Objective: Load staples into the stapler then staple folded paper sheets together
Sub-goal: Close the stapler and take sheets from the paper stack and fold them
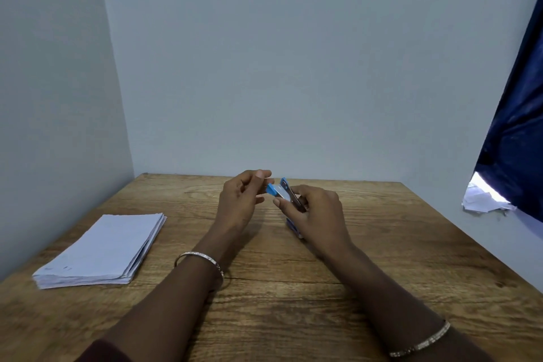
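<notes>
Nearest you: your two forearms, a bangle [202, 258] on the left wrist. Wooden table [382, 244]: bears everything. Stack of folded paper sheets [102, 247]: flat, well left of your hands, untouched. Right hand [314, 211]: clasps the blue stapler [283, 191] above the table's middle, top swung open, long axis running from your palm up and away to the left. Left hand [241, 200]: just beside the open end, thumb and forefinger pinched; whether they hold staples cannot be told. Loading looks unfinished.
</notes>
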`<action>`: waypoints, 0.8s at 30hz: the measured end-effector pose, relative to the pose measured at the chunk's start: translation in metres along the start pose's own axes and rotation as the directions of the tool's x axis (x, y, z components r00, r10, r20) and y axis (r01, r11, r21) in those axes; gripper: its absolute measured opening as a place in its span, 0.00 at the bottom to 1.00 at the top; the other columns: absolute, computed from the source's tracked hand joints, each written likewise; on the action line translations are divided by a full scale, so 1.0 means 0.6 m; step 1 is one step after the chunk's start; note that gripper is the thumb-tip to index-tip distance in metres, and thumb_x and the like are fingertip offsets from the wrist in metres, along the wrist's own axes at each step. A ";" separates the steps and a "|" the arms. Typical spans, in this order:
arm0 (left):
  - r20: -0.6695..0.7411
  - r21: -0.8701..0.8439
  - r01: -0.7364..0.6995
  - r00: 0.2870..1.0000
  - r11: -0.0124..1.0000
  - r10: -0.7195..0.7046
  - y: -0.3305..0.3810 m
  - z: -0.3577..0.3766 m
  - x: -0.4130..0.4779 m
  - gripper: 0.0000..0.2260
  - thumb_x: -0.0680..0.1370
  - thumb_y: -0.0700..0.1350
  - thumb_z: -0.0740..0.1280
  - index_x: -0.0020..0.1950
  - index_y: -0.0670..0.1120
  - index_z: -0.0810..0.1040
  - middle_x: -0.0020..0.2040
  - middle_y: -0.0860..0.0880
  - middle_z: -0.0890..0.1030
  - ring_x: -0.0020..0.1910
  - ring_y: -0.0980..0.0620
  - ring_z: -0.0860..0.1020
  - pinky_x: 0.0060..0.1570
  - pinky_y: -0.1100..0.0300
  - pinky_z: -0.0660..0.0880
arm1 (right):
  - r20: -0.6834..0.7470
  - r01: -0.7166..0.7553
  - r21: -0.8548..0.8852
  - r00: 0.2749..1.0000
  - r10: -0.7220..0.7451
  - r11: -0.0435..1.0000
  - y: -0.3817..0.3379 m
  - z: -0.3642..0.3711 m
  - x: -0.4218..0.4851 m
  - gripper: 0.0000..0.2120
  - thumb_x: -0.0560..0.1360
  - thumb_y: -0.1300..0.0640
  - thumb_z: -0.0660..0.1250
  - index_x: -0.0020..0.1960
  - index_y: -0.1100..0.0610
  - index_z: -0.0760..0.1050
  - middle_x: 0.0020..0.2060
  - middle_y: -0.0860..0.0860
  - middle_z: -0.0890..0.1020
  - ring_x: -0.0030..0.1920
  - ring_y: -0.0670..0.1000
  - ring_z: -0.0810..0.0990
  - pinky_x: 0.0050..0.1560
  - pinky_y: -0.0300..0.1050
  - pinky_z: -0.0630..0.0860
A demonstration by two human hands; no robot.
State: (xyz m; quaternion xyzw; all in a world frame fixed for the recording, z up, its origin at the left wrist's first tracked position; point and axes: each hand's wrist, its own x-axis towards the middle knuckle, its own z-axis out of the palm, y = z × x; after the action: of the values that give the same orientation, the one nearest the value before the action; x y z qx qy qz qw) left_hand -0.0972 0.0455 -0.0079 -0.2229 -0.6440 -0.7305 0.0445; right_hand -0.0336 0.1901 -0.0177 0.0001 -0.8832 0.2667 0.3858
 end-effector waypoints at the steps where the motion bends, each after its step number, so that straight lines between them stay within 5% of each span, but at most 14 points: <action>1: -0.052 0.078 -0.024 0.998 0.997 0.028 -0.003 -0.002 0.002 0.13 0.84 0.47 0.62 0.56 0.43 0.84 0.49 0.46 0.87 0.49 0.55 0.85 0.51 0.55 0.79 | 0.002 -0.014 -0.009 1.000 0.014 1.000 -0.004 0.001 -0.003 0.16 0.75 0.40 0.71 0.43 0.54 0.84 0.24 0.43 0.72 0.26 0.43 0.71 0.28 0.34 0.60; 7: -0.175 0.342 -0.095 0.971 0.935 0.162 -0.010 -0.013 -0.008 0.15 0.85 0.46 0.60 0.49 0.41 0.84 0.43 0.46 0.87 0.46 0.51 0.85 0.53 0.52 0.80 | 0.111 -0.075 -0.131 0.990 0.090 0.989 -0.037 0.015 -0.020 0.12 0.73 0.44 0.72 0.41 0.53 0.83 0.25 0.44 0.71 0.27 0.43 0.70 0.27 0.37 0.57; 14: -0.194 0.398 -0.076 0.967 0.914 0.164 0.001 -0.011 -0.033 0.15 0.84 0.45 0.60 0.48 0.41 0.84 0.41 0.45 0.86 0.45 0.50 0.84 0.51 0.53 0.79 | 0.216 0.044 -0.424 0.975 0.054 0.905 -0.064 0.034 -0.041 0.16 0.76 0.44 0.68 0.38 0.53 0.69 0.34 0.52 0.76 0.38 0.55 0.76 0.35 0.46 0.65; 19: -0.194 0.452 -0.056 0.968 0.890 0.159 0.006 -0.017 -0.048 0.15 0.84 0.45 0.60 0.48 0.41 0.84 0.42 0.45 0.86 0.44 0.50 0.84 0.50 0.54 0.79 | 0.220 0.007 -0.460 0.970 0.107 0.888 -0.077 0.036 -0.048 0.19 0.78 0.43 0.66 0.47 0.59 0.82 0.33 0.50 0.72 0.36 0.52 0.70 0.37 0.46 0.64; 24: -0.182 0.503 -0.063 0.967 0.862 0.177 0.010 -0.025 -0.066 0.14 0.84 0.44 0.60 0.48 0.43 0.84 0.39 0.49 0.85 0.42 0.54 0.83 0.45 0.58 0.77 | 0.240 0.014 -0.469 0.964 0.112 0.883 -0.082 0.030 -0.055 0.23 0.79 0.39 0.62 0.49 0.59 0.82 0.39 0.54 0.84 0.39 0.54 0.78 0.37 0.46 0.67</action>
State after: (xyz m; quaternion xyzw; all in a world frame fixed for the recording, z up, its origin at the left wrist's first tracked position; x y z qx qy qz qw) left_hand -0.0638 0.0212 -0.0184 -0.1608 -0.7847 -0.5578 0.2173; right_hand -0.0129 0.1326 -0.0271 -0.0804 -0.9638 0.0538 0.2484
